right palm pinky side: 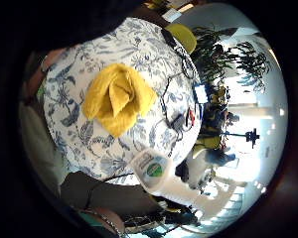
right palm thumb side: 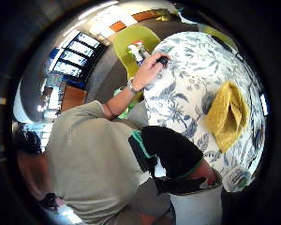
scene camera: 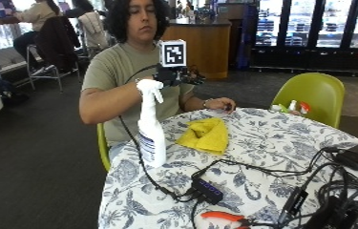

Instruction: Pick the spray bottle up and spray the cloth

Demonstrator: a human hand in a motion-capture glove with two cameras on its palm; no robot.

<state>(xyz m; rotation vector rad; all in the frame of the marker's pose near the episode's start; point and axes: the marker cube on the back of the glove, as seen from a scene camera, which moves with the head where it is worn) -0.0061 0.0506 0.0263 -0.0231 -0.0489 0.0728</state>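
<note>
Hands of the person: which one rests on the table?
The bare hand, on the table edge; the gloved right hand is raised in the air.

No wording could be read anywhere. The white plastic spray bottle (scene camera: 151, 129) carried a label with blue lines of print too small to make out, and its green-and-blue round emblem (right palm pinky side: 154, 169) showed no legible letters.
</note>
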